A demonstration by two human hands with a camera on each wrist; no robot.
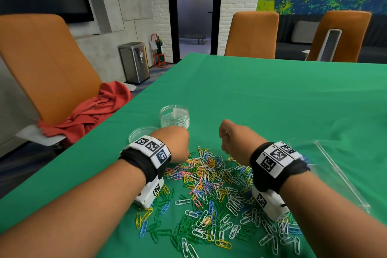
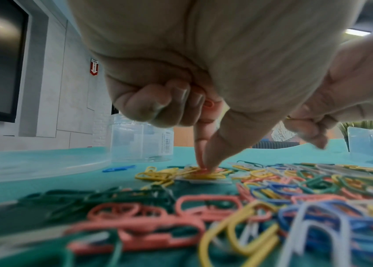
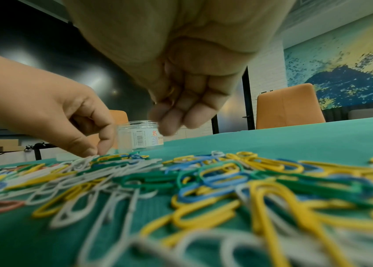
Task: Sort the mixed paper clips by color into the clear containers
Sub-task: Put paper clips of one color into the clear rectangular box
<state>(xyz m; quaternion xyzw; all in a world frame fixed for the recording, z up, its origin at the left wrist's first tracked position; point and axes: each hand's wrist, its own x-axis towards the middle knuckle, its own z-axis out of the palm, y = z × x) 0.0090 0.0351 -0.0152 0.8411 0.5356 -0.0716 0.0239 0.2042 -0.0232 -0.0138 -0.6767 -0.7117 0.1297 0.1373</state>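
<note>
Left hand (image 2: 203,90) pinches thumb and forefinger together onto yellow paper clips (image 2: 194,174) mid-frame, right hand (image 3: 180,101) hovers curled around yellow clips (image 3: 172,92), clear container (image 1: 174,116) beyond on the counter (image 1: 272,100).

left hand (image 2: 180,75) thumb and forefinger pinching red clip (image 2: 200,171) atop yellow clips (image 2: 157,175); other fingers curled.

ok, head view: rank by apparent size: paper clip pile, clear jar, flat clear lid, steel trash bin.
1. paper clip pile, by far the widest.
2. steel trash bin, though it stands far back, so truly bigger than it looks.
3. clear jar.
4. flat clear lid, partly hidden by the left hand, so unsure against the jar.
</note>
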